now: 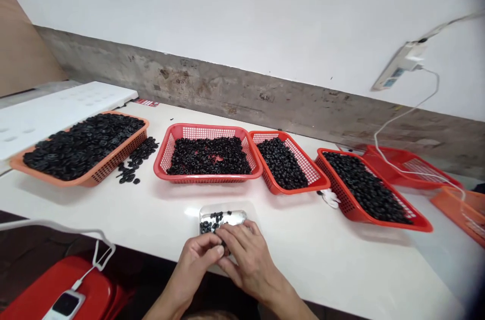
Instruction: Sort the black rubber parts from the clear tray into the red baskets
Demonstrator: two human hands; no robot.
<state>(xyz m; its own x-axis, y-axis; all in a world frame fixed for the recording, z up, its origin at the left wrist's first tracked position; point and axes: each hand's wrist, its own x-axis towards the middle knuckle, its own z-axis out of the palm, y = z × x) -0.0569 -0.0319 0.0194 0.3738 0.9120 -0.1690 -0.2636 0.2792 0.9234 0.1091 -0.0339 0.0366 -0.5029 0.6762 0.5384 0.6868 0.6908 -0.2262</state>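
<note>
My left hand point(199, 255) and my right hand point(248, 255) meet at the near edge of the white table point(132, 211), fingers curled and pinched together over a small black piece that I cannot make out. Just beyond my fingertips sits a small clear tray point(239, 215) holding several small black rings. My right hand partly covers the tray's near side.
Along the table stand an orange basket point(100, 171) of flat black parts with loose ones point(134, 161) beside it, then three red baskets point(206, 130) point(312, 171) point(379, 221) of black rings. Empty red baskets point(413, 163) and a white cable point(409, 108) lie at the right. A red stool point(56, 279) carries a small device.
</note>
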